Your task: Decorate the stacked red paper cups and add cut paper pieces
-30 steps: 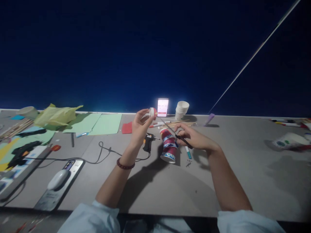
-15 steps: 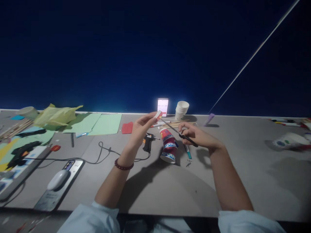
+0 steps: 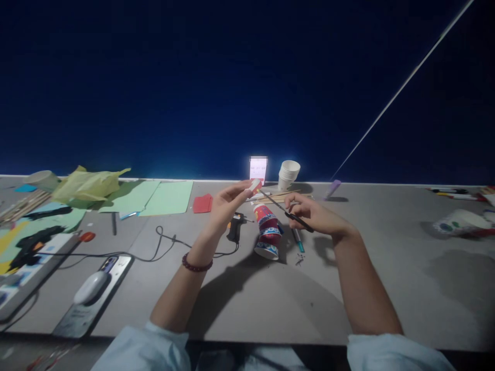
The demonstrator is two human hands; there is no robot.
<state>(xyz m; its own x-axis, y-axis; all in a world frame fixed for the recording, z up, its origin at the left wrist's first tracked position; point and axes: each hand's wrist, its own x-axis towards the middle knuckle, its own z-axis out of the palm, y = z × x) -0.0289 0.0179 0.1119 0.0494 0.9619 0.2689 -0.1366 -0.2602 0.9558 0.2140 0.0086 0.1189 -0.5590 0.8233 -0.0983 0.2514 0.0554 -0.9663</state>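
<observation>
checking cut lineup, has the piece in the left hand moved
Yes: the red and white piece shifted right, from left of the lit phone to just below it.

Left hand [image 3: 224, 206] pinches paper piece [image 3: 254, 185]; right hand [image 3: 315, 216] holds scissors [image 3: 284, 210].

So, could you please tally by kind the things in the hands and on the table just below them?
Scissors, right hand: 1
Red-and-white piece, left hand: 1
Patterned cup stack: 1
Black glue gun: 1
Teal marker: 1
Total: 5
</observation>
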